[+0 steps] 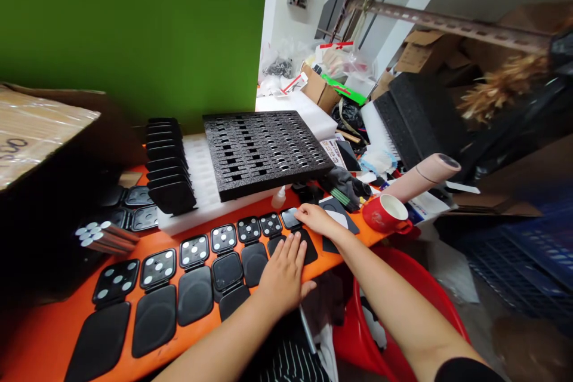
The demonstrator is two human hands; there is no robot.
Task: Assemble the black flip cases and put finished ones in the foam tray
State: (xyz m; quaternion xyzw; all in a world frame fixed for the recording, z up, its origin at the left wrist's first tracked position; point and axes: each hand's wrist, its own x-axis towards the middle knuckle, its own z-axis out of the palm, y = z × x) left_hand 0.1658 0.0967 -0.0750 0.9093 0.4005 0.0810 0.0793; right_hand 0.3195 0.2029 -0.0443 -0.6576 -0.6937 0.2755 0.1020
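Several black hinged two-part devices lie unfolded in a row on the orange tabletop [179, 343]. Many of their smaller square panels, such as the dotted panel [158, 268], carry pale round dots. The rightmost small panel [290, 218] looks shiny and has no dots. My left hand [284, 271] lies flat with stretched fingers over the black pads [308, 246] below that panel. At the shiny panel's right edge, my right hand [316, 219] has its fingers curled together; what sits between the fingertips is hidden.
Behind the row, a slotted black foam tray [268, 152] rests on white foam [192, 155] beside upright black pads [170, 173]. Metal-looking rods [105, 237] lie left. A red mug [385, 215] and pink bottle [423, 176] stand right, above a red basin [430, 292].
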